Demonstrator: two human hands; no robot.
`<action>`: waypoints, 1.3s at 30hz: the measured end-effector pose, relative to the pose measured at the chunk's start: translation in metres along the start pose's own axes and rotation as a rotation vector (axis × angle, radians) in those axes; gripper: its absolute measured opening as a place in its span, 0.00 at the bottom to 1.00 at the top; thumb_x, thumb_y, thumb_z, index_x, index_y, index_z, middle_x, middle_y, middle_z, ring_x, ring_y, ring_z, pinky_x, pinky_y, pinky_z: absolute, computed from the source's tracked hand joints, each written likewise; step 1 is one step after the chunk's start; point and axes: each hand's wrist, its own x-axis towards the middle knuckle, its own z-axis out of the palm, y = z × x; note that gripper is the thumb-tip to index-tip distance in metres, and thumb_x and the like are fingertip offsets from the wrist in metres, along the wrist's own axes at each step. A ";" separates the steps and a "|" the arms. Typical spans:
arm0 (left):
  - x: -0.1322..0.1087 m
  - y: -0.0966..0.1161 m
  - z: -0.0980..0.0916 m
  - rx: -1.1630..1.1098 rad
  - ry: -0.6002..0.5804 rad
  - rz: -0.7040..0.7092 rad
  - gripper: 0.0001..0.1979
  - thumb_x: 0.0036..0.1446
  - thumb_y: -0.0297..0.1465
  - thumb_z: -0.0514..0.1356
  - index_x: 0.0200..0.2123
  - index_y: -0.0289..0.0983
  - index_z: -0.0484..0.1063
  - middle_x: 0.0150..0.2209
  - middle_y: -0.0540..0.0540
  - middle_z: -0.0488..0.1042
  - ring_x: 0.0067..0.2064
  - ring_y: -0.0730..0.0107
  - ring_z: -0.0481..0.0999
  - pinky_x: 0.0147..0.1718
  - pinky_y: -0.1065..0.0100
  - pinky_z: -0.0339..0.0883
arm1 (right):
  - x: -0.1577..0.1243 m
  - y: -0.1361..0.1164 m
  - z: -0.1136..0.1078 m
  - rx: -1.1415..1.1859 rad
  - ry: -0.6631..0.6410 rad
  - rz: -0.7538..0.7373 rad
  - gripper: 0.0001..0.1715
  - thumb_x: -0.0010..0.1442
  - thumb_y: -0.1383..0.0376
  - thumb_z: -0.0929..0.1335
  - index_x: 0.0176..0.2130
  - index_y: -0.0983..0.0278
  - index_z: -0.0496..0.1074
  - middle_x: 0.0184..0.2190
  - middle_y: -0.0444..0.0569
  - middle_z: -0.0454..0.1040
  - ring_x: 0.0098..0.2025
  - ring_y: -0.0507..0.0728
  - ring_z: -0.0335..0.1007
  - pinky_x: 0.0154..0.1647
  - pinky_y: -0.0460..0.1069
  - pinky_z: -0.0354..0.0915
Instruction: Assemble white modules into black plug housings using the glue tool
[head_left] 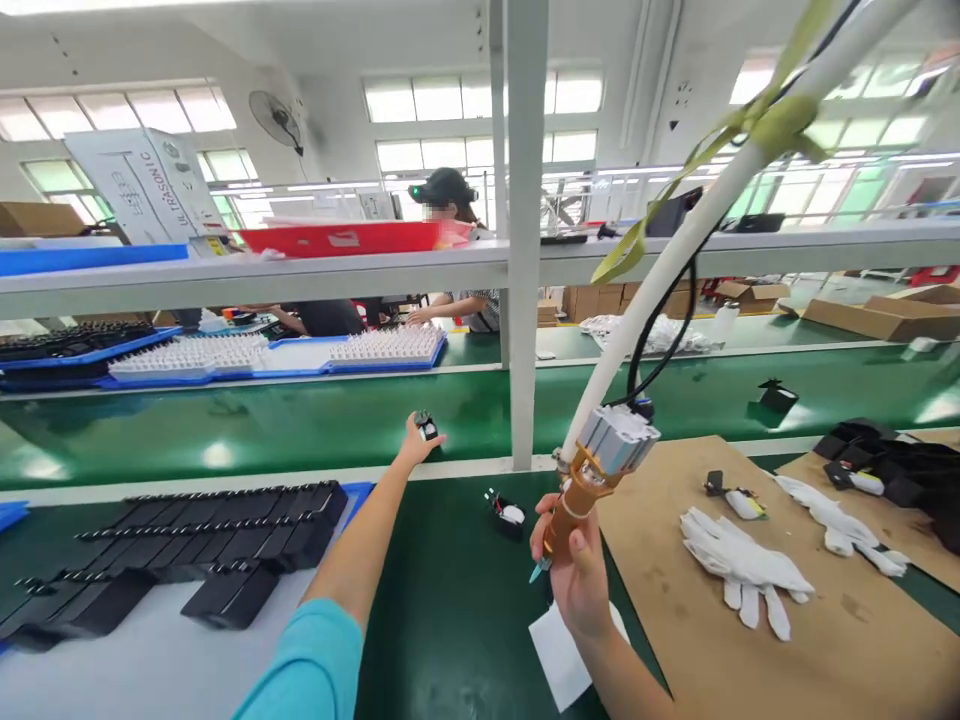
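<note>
Right hand wrapped round the handle of one orange tool, over the bench just left of the cardboard edge. Blue tip points down-left. Long axis runs from that tip up-right to the silver block on top; white pole slants up-right behind it, black cable alongside.

One paper on the bench, partly under the right wrist. One tray at left, rows of black boxes on it, packed too tight for me to count. Bare green bench from the tray across to the cardboard, so decent room there. One loose part on it, prongs up-left, white face lower right.

On the cardboard: two white gloves, one near, one beyond.

Left hand reaches out at the belt, pinching one black-and-white piece between thumb and fingers. Too small to read its long axis; can't tell if it touches the belt. Belt open to its left; post limits the right.

Beyond the shelf, a co-worker in a dark cap.
</note>
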 end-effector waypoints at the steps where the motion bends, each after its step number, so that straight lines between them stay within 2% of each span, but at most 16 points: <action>1: 0.002 0.001 0.000 -0.005 0.006 -0.006 0.46 0.45 0.37 0.70 0.61 0.32 0.47 0.55 0.27 0.69 0.55 0.49 0.73 0.53 0.52 0.65 | 0.000 0.001 0.000 0.006 -0.010 0.005 0.17 0.61 0.51 0.65 0.45 0.56 0.63 0.41 0.46 0.70 0.26 0.49 0.67 0.27 0.47 0.60; 4: -0.003 0.003 -0.009 -0.001 0.001 -0.005 0.45 0.45 0.38 0.69 0.61 0.33 0.50 0.55 0.27 0.69 0.56 0.46 0.72 0.55 0.48 0.63 | -0.001 0.000 0.003 0.015 -0.038 0.031 0.18 0.61 0.50 0.65 0.46 0.56 0.63 0.41 0.46 0.70 0.26 0.49 0.67 0.27 0.47 0.60; 7: -0.027 0.004 -0.024 0.001 -0.114 0.071 0.42 0.43 0.38 0.70 0.59 0.36 0.56 0.56 0.33 0.70 0.56 0.49 0.72 0.56 0.51 0.63 | -0.002 -0.004 0.007 0.026 -0.043 0.032 0.19 0.59 0.49 0.66 0.46 0.55 0.63 0.40 0.46 0.70 0.25 0.49 0.66 0.25 0.47 0.58; 11: -0.101 0.011 -0.047 -0.022 -0.434 0.215 0.41 0.39 0.37 0.72 0.57 0.41 0.61 0.54 0.43 0.73 0.52 0.57 0.75 0.55 0.56 0.67 | -0.003 -0.009 0.011 0.015 -0.055 0.029 0.20 0.58 0.49 0.67 0.45 0.55 0.62 0.40 0.45 0.70 0.25 0.50 0.67 0.26 0.48 0.58; 13: -0.148 0.017 -0.058 0.001 -0.636 0.361 0.40 0.44 0.37 0.70 0.60 0.43 0.59 0.56 0.43 0.71 0.56 0.58 0.72 0.57 0.56 0.64 | -0.004 -0.011 0.012 0.002 -0.055 0.029 0.20 0.57 0.50 0.68 0.45 0.55 0.62 0.40 0.45 0.70 0.25 0.50 0.67 0.26 0.48 0.59; 15: -0.192 0.023 -0.066 0.021 -0.810 0.430 0.40 0.46 0.36 0.69 0.61 0.45 0.58 0.58 0.44 0.69 0.58 0.58 0.70 0.58 0.56 0.62 | -0.004 -0.012 0.013 -0.019 -0.046 0.030 0.21 0.57 0.49 0.68 0.45 0.55 0.61 0.40 0.45 0.70 0.25 0.50 0.67 0.26 0.49 0.59; 17: -0.224 0.027 -0.069 0.033 -0.918 0.429 0.39 0.47 0.34 0.69 0.61 0.47 0.58 0.58 0.45 0.70 0.56 0.58 0.71 0.57 0.57 0.64 | -0.005 -0.012 0.013 -0.033 -0.044 0.031 0.21 0.57 0.49 0.68 0.45 0.55 0.60 0.40 0.45 0.70 0.24 0.50 0.67 0.27 0.49 0.59; 19: -0.244 0.028 -0.066 0.026 -0.964 0.394 0.36 0.49 0.31 0.66 0.61 0.48 0.59 0.57 0.46 0.70 0.55 0.59 0.72 0.55 0.58 0.66 | -0.005 -0.012 0.013 -0.027 -0.057 0.031 0.22 0.57 0.49 0.68 0.46 0.55 0.60 0.40 0.45 0.70 0.24 0.50 0.67 0.27 0.49 0.61; 22: -0.256 0.024 -0.055 -0.064 -0.926 0.329 0.35 0.53 0.32 0.64 0.63 0.47 0.57 0.60 0.44 0.67 0.58 0.58 0.70 0.54 0.58 0.67 | -0.006 -0.012 0.013 -0.011 -0.078 0.027 0.22 0.58 0.51 0.68 0.48 0.54 0.60 0.40 0.44 0.70 0.25 0.50 0.67 0.27 0.49 0.62; 25: -0.258 0.015 -0.038 -0.195 -0.754 0.232 0.28 0.58 0.37 0.61 0.61 0.45 0.60 0.58 0.42 0.70 0.57 0.59 0.70 0.53 0.57 0.68 | -0.006 -0.013 0.013 -0.022 -0.074 0.025 0.22 0.58 0.51 0.68 0.48 0.54 0.59 0.39 0.44 0.70 0.24 0.50 0.67 0.27 0.49 0.62; 28: -0.259 0.004 -0.023 -0.290 -0.579 0.141 0.19 0.61 0.41 0.57 0.53 0.41 0.69 0.49 0.42 0.76 0.48 0.62 0.76 0.44 0.61 0.72 | -0.005 -0.013 0.014 -0.022 -0.061 0.032 0.23 0.57 0.50 0.68 0.48 0.55 0.59 0.39 0.44 0.70 0.24 0.50 0.67 0.27 0.49 0.62; 30: -0.262 -0.001 -0.018 -0.274 -0.470 0.146 0.16 0.61 0.42 0.57 0.47 0.39 0.73 0.47 0.42 0.77 0.45 0.62 0.77 0.41 0.62 0.73 | -0.005 -0.014 0.015 -0.025 -0.050 0.044 0.23 0.57 0.50 0.67 0.47 0.55 0.60 0.39 0.44 0.71 0.24 0.50 0.67 0.26 0.49 0.61; 32: -0.268 -0.006 -0.018 -0.188 -0.388 0.233 0.14 0.63 0.41 0.54 0.41 0.40 0.76 0.46 0.43 0.78 0.46 0.61 0.76 0.45 0.59 0.72 | -0.005 -0.014 0.016 -0.038 -0.040 0.057 0.22 0.57 0.48 0.67 0.45 0.56 0.61 0.38 0.44 0.71 0.23 0.50 0.67 0.26 0.49 0.61; 35: -0.278 -0.012 -0.022 -0.042 -0.411 0.400 0.15 0.62 0.41 0.56 0.47 0.43 0.75 0.49 0.44 0.77 0.52 0.60 0.74 0.53 0.57 0.67 | -0.006 -0.014 0.019 -0.032 -0.043 0.065 0.20 0.58 0.48 0.66 0.42 0.57 0.63 0.38 0.44 0.72 0.23 0.50 0.67 0.26 0.49 0.61; 37: -0.284 -0.016 -0.022 0.053 -0.448 0.429 0.20 0.56 0.43 0.62 0.51 0.44 0.72 0.50 0.44 0.76 0.52 0.58 0.73 0.51 0.58 0.67 | -0.008 -0.014 0.023 -0.014 -0.055 0.075 0.20 0.59 0.47 0.65 0.44 0.58 0.63 0.38 0.45 0.72 0.23 0.50 0.67 0.25 0.48 0.60; 39: -0.284 -0.016 -0.020 0.137 -0.437 0.394 0.22 0.53 0.44 0.64 0.49 0.43 0.72 0.47 0.44 0.77 0.47 0.57 0.75 0.46 0.59 0.69 | -0.009 -0.013 0.029 -0.008 -0.081 0.088 0.23 0.59 0.46 0.65 0.47 0.57 0.63 0.37 0.45 0.73 0.23 0.50 0.67 0.24 0.48 0.60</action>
